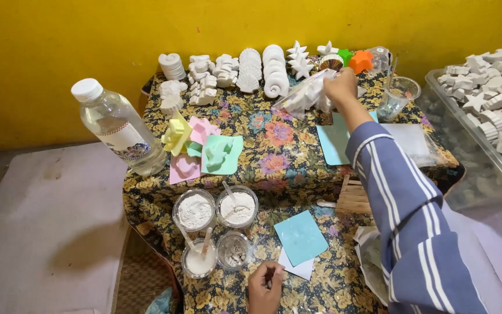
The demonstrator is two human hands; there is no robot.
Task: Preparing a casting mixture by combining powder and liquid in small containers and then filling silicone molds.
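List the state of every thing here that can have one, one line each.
Water bottle: capped, lying tilted, partly full.
Two larger cups: open, filled with white powder.
Clear plastic bag: lifted off the table, gripped by right hand.
Left hand: closed, resting on the tablecloth.
Plastic bin: open, holding white casts.
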